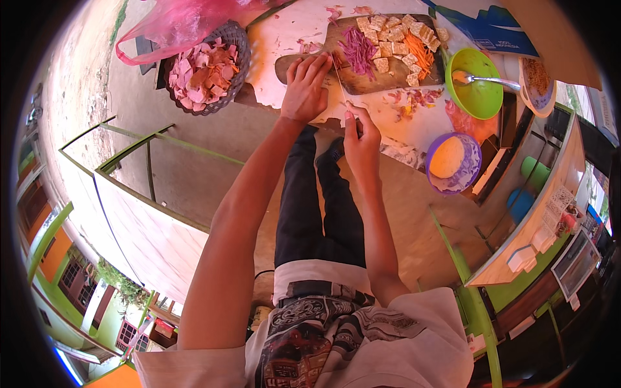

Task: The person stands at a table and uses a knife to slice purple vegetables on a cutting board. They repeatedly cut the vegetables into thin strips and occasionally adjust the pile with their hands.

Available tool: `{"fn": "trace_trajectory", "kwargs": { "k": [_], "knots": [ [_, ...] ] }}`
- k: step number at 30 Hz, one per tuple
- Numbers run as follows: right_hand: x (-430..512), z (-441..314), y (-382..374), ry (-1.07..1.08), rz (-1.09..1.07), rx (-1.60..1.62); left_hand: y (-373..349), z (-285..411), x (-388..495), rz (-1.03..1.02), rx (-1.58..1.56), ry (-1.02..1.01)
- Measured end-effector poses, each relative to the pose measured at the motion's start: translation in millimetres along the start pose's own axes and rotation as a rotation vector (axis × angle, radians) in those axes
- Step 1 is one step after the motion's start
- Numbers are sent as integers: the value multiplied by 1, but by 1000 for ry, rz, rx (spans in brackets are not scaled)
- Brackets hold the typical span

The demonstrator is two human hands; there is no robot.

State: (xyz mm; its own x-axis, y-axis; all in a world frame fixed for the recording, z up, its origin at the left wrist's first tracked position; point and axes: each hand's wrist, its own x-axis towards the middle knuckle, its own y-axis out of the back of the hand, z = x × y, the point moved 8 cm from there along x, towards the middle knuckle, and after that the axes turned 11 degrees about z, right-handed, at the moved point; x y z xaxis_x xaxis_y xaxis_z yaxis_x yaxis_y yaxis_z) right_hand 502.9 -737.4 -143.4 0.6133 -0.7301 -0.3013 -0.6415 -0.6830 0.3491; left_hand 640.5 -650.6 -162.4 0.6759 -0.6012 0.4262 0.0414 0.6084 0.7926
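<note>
On the wooden cutting board [371, 87] my left hand [305, 89] lies palm down, fingertips beside a knife blade [338, 77]. What sits under those fingers is hidden. My right hand [361, 130] grips the knife by its handle at the near edge of the board, with the blade pointing away from me. Right of the blade is a heap of purple vegetable shreds [359, 51]. Beyond it are tempeh cubes [385, 48] and orange carrot strips [420, 54]. Small reddish scraps [338, 60] lie close to the blade.
A dark woven basket [242, 63] of peelings [201, 75] stands at left, under a pink plastic bag [189, 29]. At right are a green bowl [478, 104] with a spoon [495, 81], a purple bowl [475, 167] and a white container [550, 97]. Peel scraps [412, 102] litter the table.
</note>
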Motion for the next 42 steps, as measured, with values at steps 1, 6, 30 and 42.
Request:
{"fn": "trace_trajectory", "kwargs": {
  "k": [1, 6, 30, 42],
  "knots": [
    [3, 0, 0, 39, 5, -9, 0, 0, 0, 1, -3, 0],
    [24, 1, -14, 118, 4, 21, 0, 1, 2, -2, -4, -11],
    [9, 7, -10, 115, 63, 28, 2, 1, 4, 10, -3, 2],
    [3, 14, -6, 26, 3, 87, 3, 3, 3, 16, 8, -12]
  ]
}}
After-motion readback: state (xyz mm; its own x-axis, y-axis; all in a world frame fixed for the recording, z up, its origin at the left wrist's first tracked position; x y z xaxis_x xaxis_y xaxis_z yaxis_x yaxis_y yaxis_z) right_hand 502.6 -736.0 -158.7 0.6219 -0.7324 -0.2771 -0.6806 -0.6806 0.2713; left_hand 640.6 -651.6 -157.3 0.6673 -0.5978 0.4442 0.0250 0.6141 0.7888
